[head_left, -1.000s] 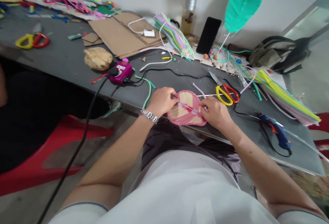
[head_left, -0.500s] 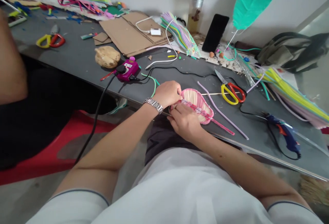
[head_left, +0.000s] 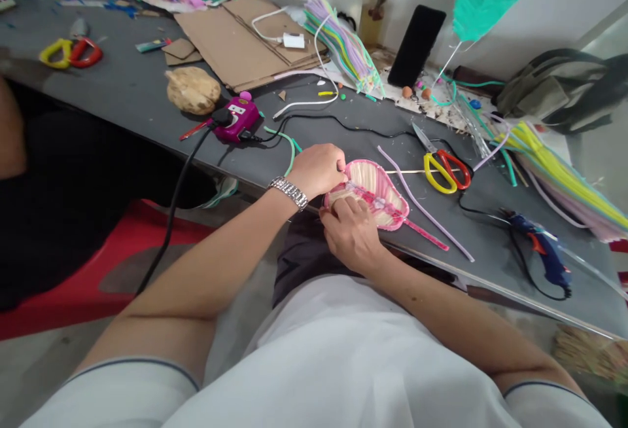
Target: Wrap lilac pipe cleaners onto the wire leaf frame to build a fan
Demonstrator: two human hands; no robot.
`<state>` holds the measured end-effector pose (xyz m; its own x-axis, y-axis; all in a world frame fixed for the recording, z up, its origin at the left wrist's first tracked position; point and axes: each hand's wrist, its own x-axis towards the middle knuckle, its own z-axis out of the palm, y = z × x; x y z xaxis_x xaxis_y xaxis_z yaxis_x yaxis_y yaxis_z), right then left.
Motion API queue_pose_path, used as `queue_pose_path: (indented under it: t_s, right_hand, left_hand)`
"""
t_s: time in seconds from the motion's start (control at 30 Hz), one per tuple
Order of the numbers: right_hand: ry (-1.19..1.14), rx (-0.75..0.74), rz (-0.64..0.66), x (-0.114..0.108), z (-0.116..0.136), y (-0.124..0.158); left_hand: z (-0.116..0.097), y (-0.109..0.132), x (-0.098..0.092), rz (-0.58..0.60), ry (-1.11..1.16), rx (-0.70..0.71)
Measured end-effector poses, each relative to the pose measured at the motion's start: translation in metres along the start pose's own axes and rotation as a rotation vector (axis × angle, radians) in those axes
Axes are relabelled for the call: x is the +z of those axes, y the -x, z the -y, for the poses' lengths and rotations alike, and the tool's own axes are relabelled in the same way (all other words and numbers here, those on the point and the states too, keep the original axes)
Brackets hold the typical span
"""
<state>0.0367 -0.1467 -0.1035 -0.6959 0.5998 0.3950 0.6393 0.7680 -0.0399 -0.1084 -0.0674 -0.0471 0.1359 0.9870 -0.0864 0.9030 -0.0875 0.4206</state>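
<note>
A pink-rimmed, leaf-shaped fan (head_left: 375,182) of pale ribs is sitting at the front edge of a grey worktable (head_left: 483,261), held between both bare hands. The left hand (head_left: 318,169), wearing a steel wristwatch (head_left: 289,192), is pinching the fan's upper rim, while the right hand (head_left: 350,235) is curling over its lower left side, close to a pink strip crossing the face. A lilac pipe cleaner (head_left: 422,202) is lying just beside the fan, with yellow-and-red scissors (head_left: 444,173) and a blue glue gun (head_left: 542,258) sitting farther right.
</note>
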Motion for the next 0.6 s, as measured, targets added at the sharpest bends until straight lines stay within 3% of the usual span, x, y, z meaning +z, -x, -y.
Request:
queue_pose_path:
  t_s: [0.33,0.6]
  right_hand:
    - [-0.035,-0.011,-0.074,-0.0055,-0.0033,-0.0001]
    - [0.029,-0.039,-0.061,-0.0100,-0.0003,0.0016]
  left_hand:
    - [-0.0021,0.0057,0.0015,-0.012,-0.036,0.011]
    - [0.0021,0.0083,0.0020,-0.016,-0.060,0.061]
